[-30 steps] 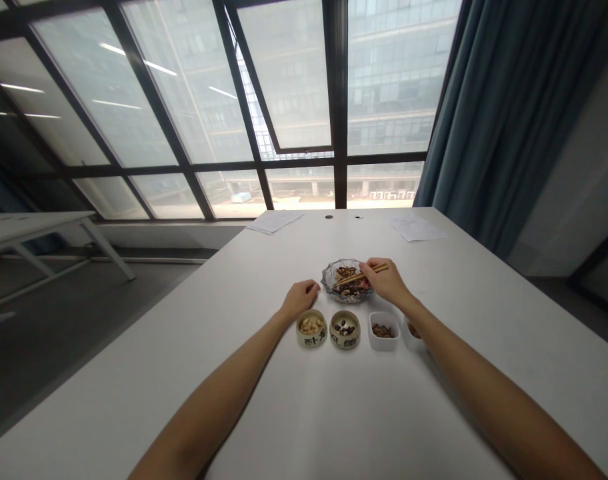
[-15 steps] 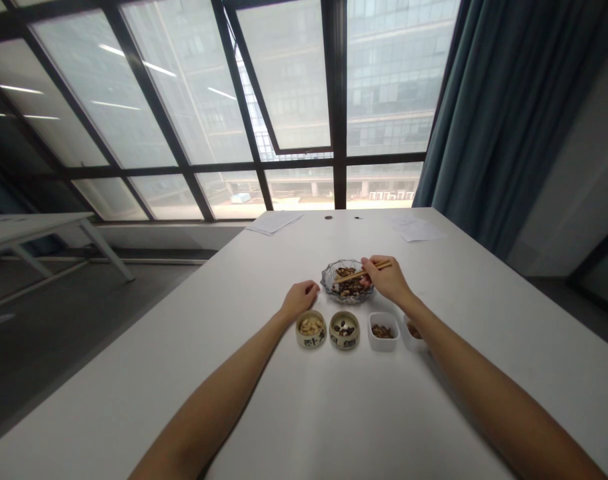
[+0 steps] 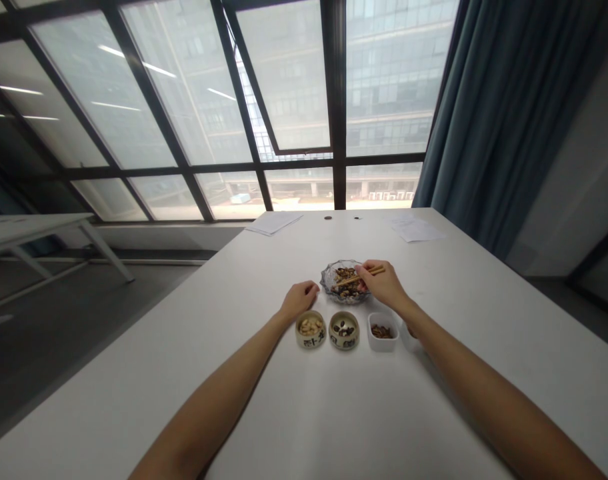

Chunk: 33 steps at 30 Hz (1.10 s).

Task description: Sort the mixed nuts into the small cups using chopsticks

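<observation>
My right hand [image 3: 383, 283] grips a pair of chopsticks [image 3: 348, 280], their tips down in the mixed nuts and seeds of a scalloped glass bowl [image 3: 326, 283]. Whether anything is pinched between the tips is too small to tell. To the left of that bowl, my left hand [image 3: 300, 298] rests on the table with its fingers curled in, nothing visible inside. Nearer me stand a ceramic bowl of pale nuts [image 3: 311, 343], a matching bowl with a few dark seeds [image 3: 344, 343] and a white plastic tub [image 3: 383, 344] of brown pieces. My right forearm mostly covers a second tub [image 3: 409, 339].
Papers lie at the far left [image 3: 274, 223] and far right [image 3: 418, 229] of the white table [image 3: 304, 413]. Two small dark items sit near its far edge. Beyond are windows, a blue curtain [image 3: 477, 133] and another table [image 3: 34, 227] at left.
My right hand has shifted slightly left and lower, carrying the chopstick tips toward the glass bowl's near left side. The forearm now hides more of the second tub. My left hand stays put.
</observation>
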### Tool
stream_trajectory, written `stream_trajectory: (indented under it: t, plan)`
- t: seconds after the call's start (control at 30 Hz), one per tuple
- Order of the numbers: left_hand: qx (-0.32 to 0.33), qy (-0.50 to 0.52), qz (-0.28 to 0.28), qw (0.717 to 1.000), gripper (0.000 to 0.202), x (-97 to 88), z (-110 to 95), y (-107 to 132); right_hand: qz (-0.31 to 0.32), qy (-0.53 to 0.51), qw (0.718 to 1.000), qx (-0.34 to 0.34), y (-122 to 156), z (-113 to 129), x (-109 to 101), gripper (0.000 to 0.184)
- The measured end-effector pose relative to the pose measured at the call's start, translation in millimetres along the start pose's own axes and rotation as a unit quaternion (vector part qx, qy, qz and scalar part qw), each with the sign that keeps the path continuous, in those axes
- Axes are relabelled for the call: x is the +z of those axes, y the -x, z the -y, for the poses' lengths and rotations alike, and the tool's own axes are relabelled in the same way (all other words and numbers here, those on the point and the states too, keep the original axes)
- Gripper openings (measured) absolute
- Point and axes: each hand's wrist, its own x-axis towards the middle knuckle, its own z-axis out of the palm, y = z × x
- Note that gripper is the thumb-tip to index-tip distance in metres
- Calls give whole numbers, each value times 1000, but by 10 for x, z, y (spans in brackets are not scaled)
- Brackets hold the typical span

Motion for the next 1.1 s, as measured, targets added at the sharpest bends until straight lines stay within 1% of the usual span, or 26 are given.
stream_trajectory:
  t: [0.2, 0.43, 0.63, 0.87, 1.1]
  plan:
    - [-1, 2, 1, 1000, 28, 8, 6, 2, 6, 24, 1000, -11, 22, 24, -1, 36]
    - [-1, 1, 0, 1000, 28, 8, -5, -1, 14, 25, 999, -16, -1, -24, -11, 40]
    - [3, 2, 0, 1000, 28, 11, 7, 1, -11, 17, 999, -26, -21, -67, 3, 43]
    - [3, 6, -2, 1000, 29, 16, 24, -4, -32, 17, 999, -28, -29, -31, -39, 44]
    - [-4, 11, 1, 1000, 29, 5, 8, 0, -2, 22, 999, -26, -3, 28, -56, 41]
